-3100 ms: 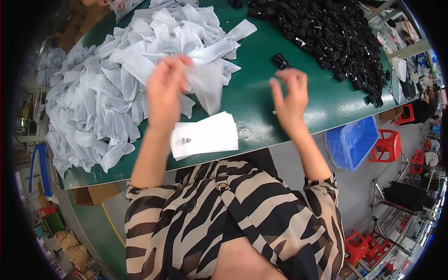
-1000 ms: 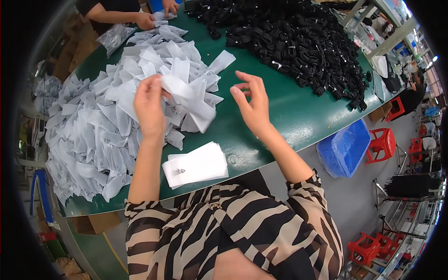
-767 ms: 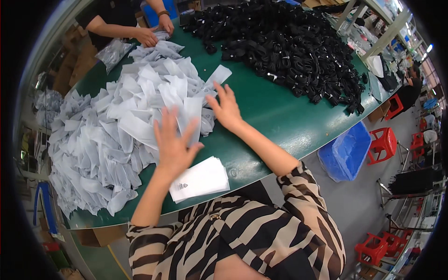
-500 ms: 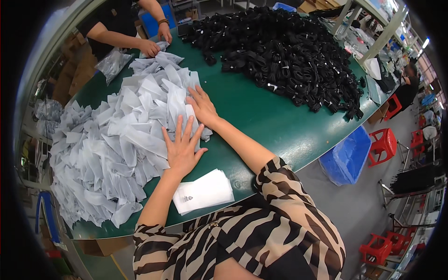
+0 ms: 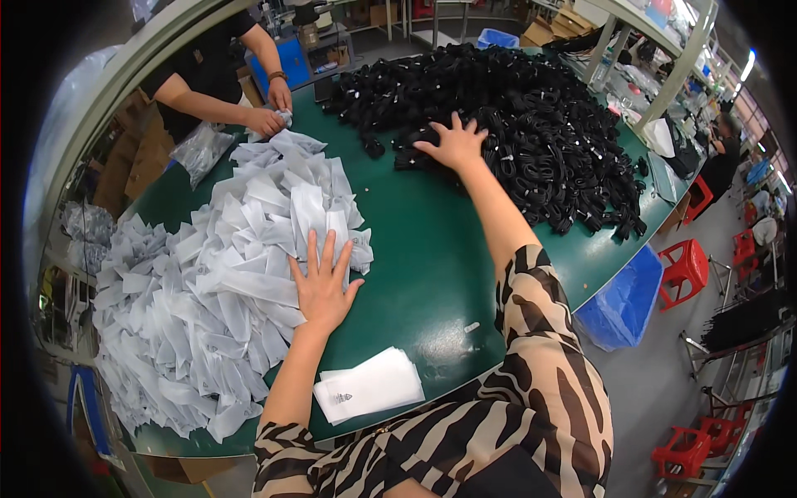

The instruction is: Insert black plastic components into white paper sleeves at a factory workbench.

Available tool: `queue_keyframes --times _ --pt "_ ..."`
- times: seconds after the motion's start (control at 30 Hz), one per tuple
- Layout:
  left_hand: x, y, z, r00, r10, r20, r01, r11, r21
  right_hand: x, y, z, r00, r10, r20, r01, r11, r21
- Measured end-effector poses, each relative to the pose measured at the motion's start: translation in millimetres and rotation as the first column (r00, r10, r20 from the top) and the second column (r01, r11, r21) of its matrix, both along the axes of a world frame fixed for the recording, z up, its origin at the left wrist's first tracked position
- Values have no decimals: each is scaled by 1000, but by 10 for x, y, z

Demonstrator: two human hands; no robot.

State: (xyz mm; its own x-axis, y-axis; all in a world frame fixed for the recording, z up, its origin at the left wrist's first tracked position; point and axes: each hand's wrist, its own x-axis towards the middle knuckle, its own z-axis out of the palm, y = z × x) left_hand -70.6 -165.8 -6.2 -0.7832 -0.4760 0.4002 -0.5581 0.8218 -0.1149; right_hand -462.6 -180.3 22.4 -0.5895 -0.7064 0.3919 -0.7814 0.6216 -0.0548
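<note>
My left hand (image 5: 324,286) lies with spread fingers against the right side of a large heap of whitish translucent pouches (image 5: 241,266). It is open and grips none of them. Farther off, my right hand (image 5: 456,144) reaches out with fingers apart over the near left edge of a big pile of black bundled cables (image 5: 531,124). Whether its fingertips touch the cables I cannot tell. In front of me, near the table edge, lies a small stack of flat white paper bags (image 5: 372,386) with a dark print.
The green table (image 5: 415,274) runs between the heaps. Across it, a co-worker's hands (image 5: 270,120) handle a pouch beside a clear plastic bag (image 5: 202,153). A blue lined bin (image 5: 621,299) and red stools (image 5: 685,272) stand on the floor at right.
My right hand has left the pouch heap and moved right and away to the black cables. My left hand stays by the pouches. The view has shifted slightly.
</note>
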Motion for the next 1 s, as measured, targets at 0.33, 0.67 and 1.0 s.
queue_keyframes --times 0.33,0.67,1.0 --pt "50 12 -5 998 -35 -47 39 996 79 323 665 -55 903 353 245 -378 924 62" --pt "653 1035 185 918 -251 -307 351 874 335 983 1736 -166 753 652 85 -639 757 -136" --pt "1024 1498 134 949 -57 -309 180 905 386 1554 2227 -434 926 354 -127 -373 908 -192"
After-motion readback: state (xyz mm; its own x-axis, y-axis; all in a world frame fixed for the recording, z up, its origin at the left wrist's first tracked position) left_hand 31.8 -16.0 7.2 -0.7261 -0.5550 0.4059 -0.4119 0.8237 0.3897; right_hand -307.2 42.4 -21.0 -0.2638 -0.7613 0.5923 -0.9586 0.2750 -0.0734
